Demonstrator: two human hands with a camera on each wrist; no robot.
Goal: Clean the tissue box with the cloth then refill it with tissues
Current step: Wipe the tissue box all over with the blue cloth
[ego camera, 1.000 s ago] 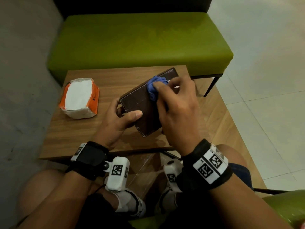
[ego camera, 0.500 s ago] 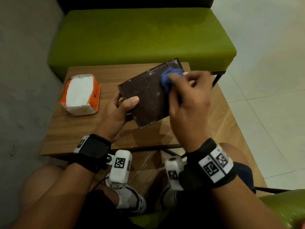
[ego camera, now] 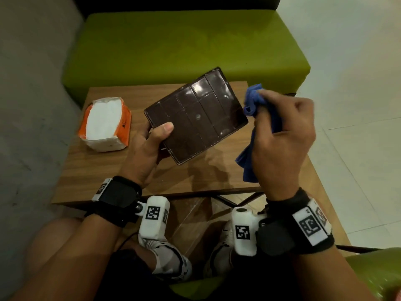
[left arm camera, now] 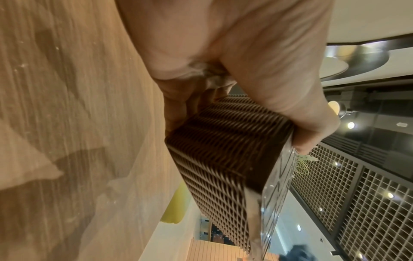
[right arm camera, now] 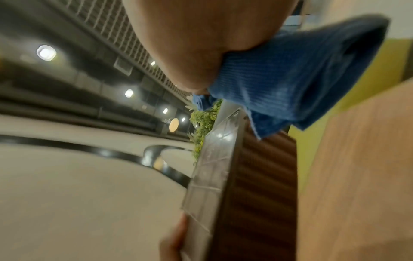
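Note:
A dark brown tissue box (ego camera: 196, 114) with a woven-pattern side (left arm camera: 223, 159) is held above the wooden table, its flat gridded face turned up. My left hand (ego camera: 152, 140) grips its near left corner, thumb on the top face. My right hand (ego camera: 282, 135) clutches a bunched blue cloth (ego camera: 252, 98) just right of the box's right edge, off its surface; a tail of the cloth hangs below the fist. In the right wrist view the cloth (right arm camera: 290, 70) sits beside the box edge (right arm camera: 212, 167). An orange pack of white tissues (ego camera: 105, 123) lies at the table's left.
The small wooden table (ego camera: 97, 170) stands in front of a green bench (ego camera: 184, 44). A grey wall runs along the left, tiled floor lies to the right. My knees and shoes are under the table's near edge.
My right hand has swept the cloth rightward across the box's top face and off its right edge. The left hand has tilted the box flatter toward me.

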